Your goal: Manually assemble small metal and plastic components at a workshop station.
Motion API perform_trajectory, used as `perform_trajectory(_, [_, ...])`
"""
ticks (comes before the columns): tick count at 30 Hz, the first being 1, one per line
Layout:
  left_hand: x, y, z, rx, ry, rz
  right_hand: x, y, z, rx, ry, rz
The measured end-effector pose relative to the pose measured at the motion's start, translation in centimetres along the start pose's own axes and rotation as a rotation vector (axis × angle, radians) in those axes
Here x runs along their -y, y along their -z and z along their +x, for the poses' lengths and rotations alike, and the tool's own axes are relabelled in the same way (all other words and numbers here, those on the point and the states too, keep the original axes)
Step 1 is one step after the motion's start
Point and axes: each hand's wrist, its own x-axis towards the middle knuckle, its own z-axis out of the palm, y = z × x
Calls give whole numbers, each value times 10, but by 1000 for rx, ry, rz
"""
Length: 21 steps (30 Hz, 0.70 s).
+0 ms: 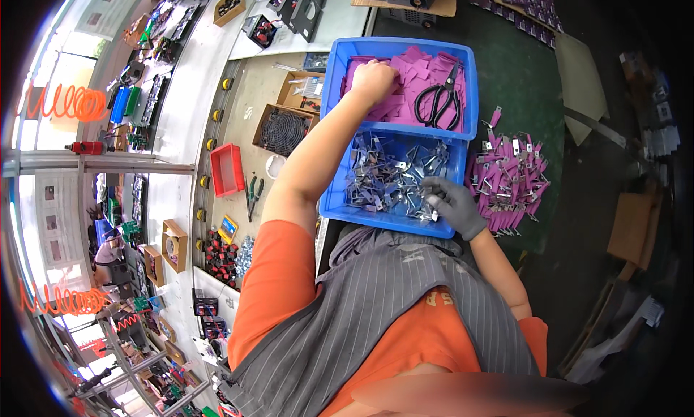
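We see a dark green surface (515, 77) carrying a loose heap of purple strips with silvery metal ends (507, 182). Beside the heap we find two blue rectangular plastic bins (470, 92), their undersides hidden.

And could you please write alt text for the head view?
A bare left hand reaches into a blue bin of purple pieces, where black scissors lie; the gray-gloved right hand is over metal parts in a nearer blue bin.

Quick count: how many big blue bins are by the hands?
2. The far bin holds purple pieces and black scissors, with the left hand in it; the near bin holds metal brackets, with the gloved right hand over it. No others look hidden there.
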Motion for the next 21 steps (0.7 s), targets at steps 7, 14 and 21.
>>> perform_trajectory(7, [11,12,-6,-103,330,-686,-9,3,-1,-17,-55,210])
perform_trajectory(14, [-44,70,-79,107,418,-1441,9,16,-7,-78,-94,531])
perform_trajectory(21, [-85,64,-126,8,276,-1397,87,39,-26,-173,365,425])
